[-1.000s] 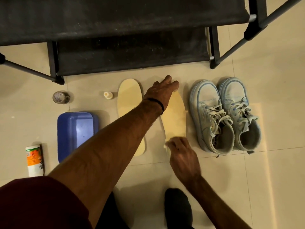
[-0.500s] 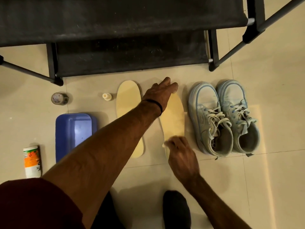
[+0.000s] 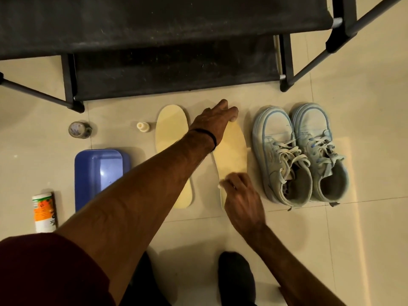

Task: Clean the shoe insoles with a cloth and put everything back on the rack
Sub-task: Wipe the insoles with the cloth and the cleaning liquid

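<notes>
The right hand (image 3: 239, 195), fingers curled, is pinching a small pale cloth (image 3: 221, 185) and wiping the heel of 1 insole (image 3: 231, 151); the left hand (image 3: 213, 120), fingers extended, is pressing down its toe. A 2nd insole (image 3: 171, 138) is lying just beside, between a blue tray (image 3: 99, 173) and 2 shoes (image 3: 300, 151), below the black rack (image 3: 167, 62). Cleaning appears under way; next, wiping strokes probably need to reach the toe.

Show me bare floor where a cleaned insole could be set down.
Bare tile lies right of the shoes, and between the tape roll and the small cap. It is crowded from the blue tray across both insoles to the shoes.
</notes>
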